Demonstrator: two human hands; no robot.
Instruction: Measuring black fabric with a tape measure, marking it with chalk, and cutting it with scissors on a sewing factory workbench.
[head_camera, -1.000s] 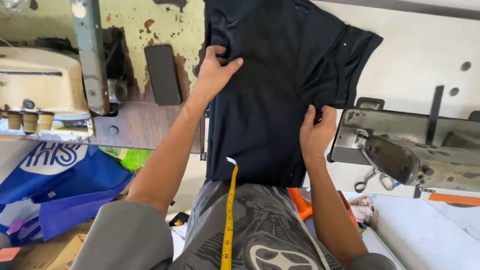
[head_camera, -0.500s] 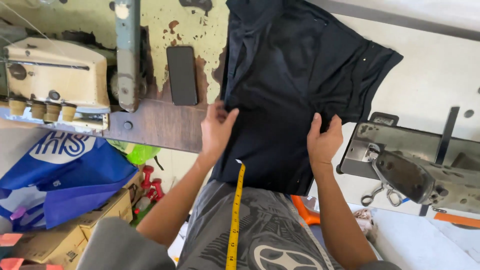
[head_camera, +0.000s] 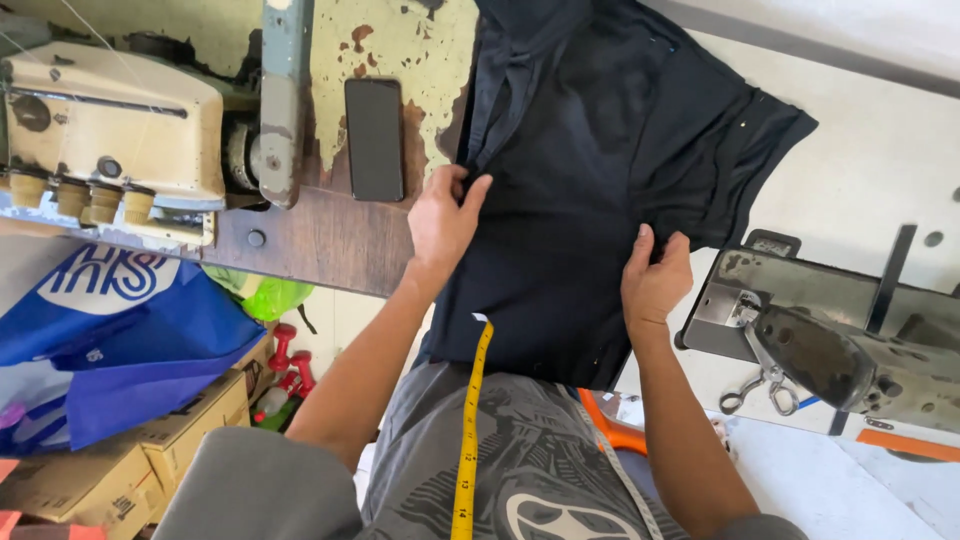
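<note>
Both hands (head_camera: 445, 215) (head_camera: 655, 275) forward, fingers curled.

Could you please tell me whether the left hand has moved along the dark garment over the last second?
Yes. The left hand has slid down the dark shirt toward the person, from above the phone's top edge to below its bottom edge.

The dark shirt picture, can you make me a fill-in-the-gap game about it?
1. Both hands, the left hand and the right hand, grip a dark navy ____.
2. The black phone lies screen ____ on the worn table.
3. The measuring tape hanging from the person's neck is coloured ____.

Missing words: shirt; up; yellow
</note>
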